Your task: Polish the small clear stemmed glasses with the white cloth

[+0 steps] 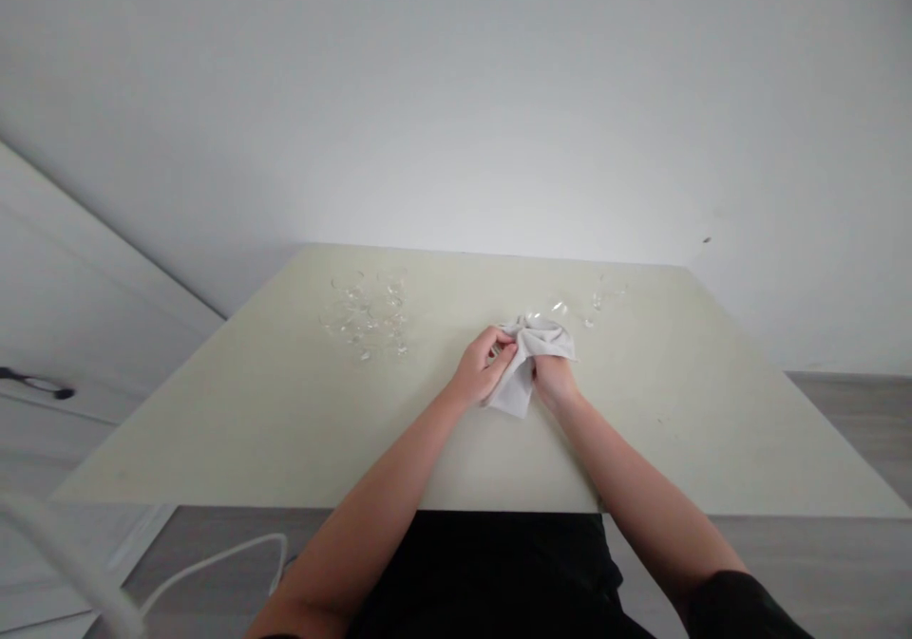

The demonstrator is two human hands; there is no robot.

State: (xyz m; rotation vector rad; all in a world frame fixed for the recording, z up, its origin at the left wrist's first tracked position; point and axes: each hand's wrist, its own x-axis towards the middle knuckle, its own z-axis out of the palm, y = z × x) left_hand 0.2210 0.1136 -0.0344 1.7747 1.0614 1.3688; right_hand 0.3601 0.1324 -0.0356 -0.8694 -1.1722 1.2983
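A light grey cloth (514,387) is bunched between my two hands over the middle of the table. My left hand (476,366) pinches its left side, thumb and fingers closed together. Under a fold on the right is my right hand (557,380), its fingers mostly hidden by the cloth. Bright glints of clear glass (560,309) show just beyond the cloth's far edge; most of that glass is hidden, and I cannot tell which hand bears it.
Several clear stemmed glasses (367,321) stand grouped at the left on the pale table (285,411). Another clear glass (597,302) is at the back right. A white wall (499,145) rises behind the table. Left are white cabinet doors (78,316) with a dark handle (35,383).
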